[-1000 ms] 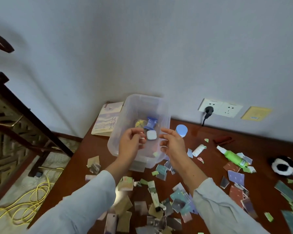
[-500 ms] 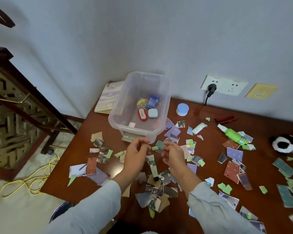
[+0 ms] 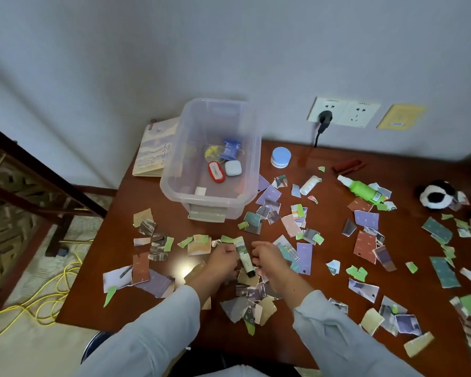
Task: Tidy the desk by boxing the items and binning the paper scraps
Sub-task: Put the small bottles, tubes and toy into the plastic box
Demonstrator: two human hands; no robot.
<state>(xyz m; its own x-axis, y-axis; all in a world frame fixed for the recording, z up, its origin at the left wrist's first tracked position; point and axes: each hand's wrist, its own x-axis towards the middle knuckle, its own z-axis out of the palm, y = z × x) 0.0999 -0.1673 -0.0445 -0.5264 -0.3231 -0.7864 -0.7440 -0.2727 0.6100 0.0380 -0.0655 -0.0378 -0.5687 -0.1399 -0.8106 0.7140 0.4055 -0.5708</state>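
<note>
Tube (image 3: 244,257) between both hands, toward desk's (image 3: 329,213) front edge | cap nearest person, long axis aimed at box (image 3: 174,183) | left hand (image 3: 223,261) touching it, right hand (image 3: 268,258) beside | both curled, can't tell grip

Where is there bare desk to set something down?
Bare wood lies left of the clear box, by the notebook, and along the wall behind the green spray bottle toward the panda plush. Paper scraps crowd the middle around the left hand and right hand, and the right side.
</note>
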